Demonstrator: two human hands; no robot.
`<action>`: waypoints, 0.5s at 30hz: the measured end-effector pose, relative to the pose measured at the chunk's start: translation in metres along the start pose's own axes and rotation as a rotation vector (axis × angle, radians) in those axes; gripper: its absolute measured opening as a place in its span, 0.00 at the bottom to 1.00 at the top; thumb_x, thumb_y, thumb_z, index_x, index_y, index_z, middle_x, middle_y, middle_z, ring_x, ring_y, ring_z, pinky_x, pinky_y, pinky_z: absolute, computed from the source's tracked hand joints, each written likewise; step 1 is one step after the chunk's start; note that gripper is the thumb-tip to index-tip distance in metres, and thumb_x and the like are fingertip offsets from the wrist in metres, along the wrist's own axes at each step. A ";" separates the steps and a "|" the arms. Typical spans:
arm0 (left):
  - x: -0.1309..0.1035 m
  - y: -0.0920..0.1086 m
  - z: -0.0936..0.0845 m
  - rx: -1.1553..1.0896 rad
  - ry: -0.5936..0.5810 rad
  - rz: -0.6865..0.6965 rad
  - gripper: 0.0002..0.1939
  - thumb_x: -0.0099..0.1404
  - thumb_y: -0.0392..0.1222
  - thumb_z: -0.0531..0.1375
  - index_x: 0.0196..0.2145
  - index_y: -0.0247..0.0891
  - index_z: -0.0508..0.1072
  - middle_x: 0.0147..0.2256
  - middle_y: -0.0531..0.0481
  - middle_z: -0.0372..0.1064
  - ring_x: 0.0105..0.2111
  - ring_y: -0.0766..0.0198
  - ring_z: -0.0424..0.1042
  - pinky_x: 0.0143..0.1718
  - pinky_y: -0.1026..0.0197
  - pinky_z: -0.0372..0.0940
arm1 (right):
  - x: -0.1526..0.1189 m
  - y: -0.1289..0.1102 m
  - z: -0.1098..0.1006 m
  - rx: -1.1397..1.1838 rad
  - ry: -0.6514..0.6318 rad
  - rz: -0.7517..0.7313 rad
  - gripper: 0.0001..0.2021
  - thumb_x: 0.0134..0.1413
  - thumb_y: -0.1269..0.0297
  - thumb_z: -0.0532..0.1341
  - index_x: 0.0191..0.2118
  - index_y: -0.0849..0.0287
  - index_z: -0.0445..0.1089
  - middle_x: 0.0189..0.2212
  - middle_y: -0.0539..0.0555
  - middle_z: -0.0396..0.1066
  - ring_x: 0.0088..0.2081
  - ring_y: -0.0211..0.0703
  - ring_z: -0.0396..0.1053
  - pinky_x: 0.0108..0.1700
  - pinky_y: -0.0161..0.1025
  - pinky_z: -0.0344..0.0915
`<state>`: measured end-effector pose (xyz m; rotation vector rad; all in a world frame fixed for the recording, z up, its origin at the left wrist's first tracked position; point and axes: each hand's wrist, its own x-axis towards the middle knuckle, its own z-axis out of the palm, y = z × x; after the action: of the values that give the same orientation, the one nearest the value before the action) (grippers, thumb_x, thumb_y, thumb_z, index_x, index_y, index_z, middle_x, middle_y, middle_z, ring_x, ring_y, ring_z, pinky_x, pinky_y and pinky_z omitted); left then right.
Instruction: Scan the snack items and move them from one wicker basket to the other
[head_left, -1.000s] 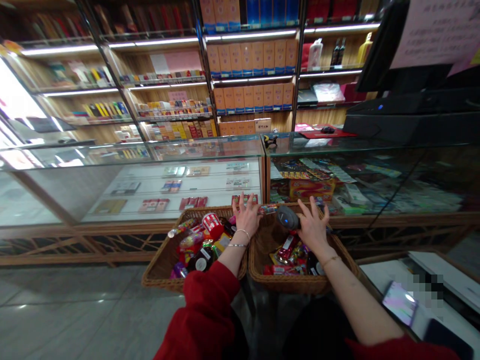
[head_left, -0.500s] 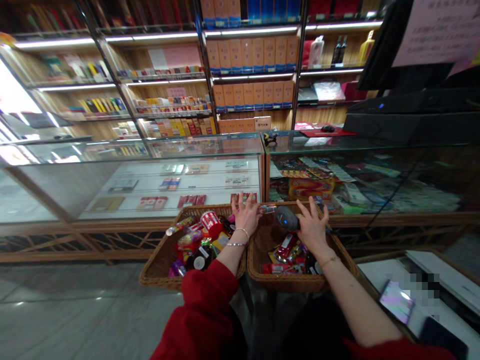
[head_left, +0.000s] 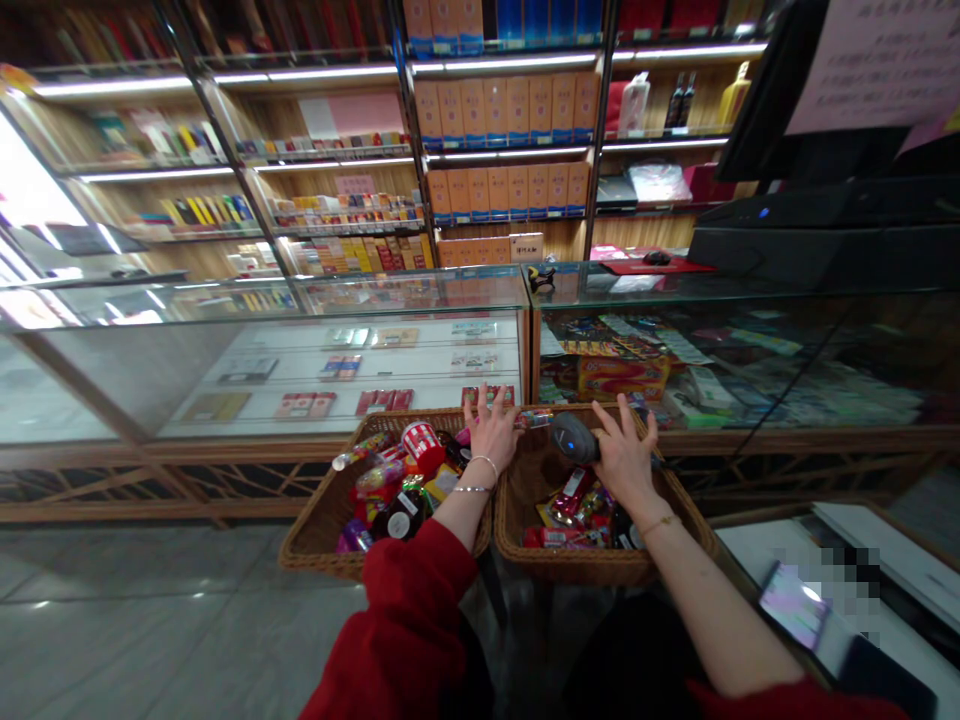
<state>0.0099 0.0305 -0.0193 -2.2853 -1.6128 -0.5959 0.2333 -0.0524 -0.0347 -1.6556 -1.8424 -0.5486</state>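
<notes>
L hand [head_left: 493,437]: fingers spread wide, palm down, over inner far corner of L bskt [head_left: 300,535]; no grip seen. R hand [head_left: 625,455]: fingers also wide, over far part of R bskt [head_left: 600,570], next to dk scanner [head_left: 574,438] w/ blue light; contact w/ it can't be confirmed.

Scanner lies at far side of R bskt, head toward L hand. Wrapped tube [head_left: 535,419] at far rim, betw. hands. L bskt contents: red/wht tub [head_left: 423,447], dk round pkg [head_left: 398,518] w/ wht label, asst. bright pkts. R bskt: red pkt [head_left: 573,492] w/ wht label, other pkts near front.

Bskts side by side, in front of glass counter [head_left: 360,295]. Phone [head_left: 794,604] on wht surface, R side, screen lit.
</notes>
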 end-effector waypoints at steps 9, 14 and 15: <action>0.000 0.001 -0.001 0.003 -0.006 0.000 0.21 0.64 0.47 0.65 0.55 0.52 0.76 0.72 0.49 0.51 0.73 0.39 0.38 0.69 0.26 0.38 | 0.000 -0.001 -0.002 0.009 0.000 0.004 0.14 0.45 0.75 0.58 0.38 0.56 0.76 0.66 0.54 0.65 0.73 0.62 0.44 0.68 0.75 0.34; 0.000 0.001 0.000 0.011 -0.002 -0.002 0.20 0.64 0.47 0.64 0.54 0.52 0.76 0.71 0.50 0.52 0.73 0.40 0.39 0.69 0.26 0.39 | -0.001 0.001 0.001 0.014 0.008 -0.005 0.15 0.44 0.75 0.59 0.39 0.56 0.76 0.66 0.54 0.65 0.73 0.62 0.44 0.69 0.74 0.33; 0.000 0.001 0.000 0.011 -0.001 0.002 0.19 0.65 0.46 0.63 0.54 0.51 0.76 0.71 0.50 0.52 0.73 0.40 0.39 0.69 0.26 0.39 | -0.001 0.001 0.001 0.018 0.010 -0.005 0.15 0.44 0.75 0.59 0.39 0.56 0.76 0.66 0.55 0.65 0.73 0.62 0.44 0.68 0.74 0.33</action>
<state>0.0103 0.0300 -0.0194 -2.2795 -1.6099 -0.5845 0.2344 -0.0521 -0.0363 -1.6345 -1.8398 -0.5397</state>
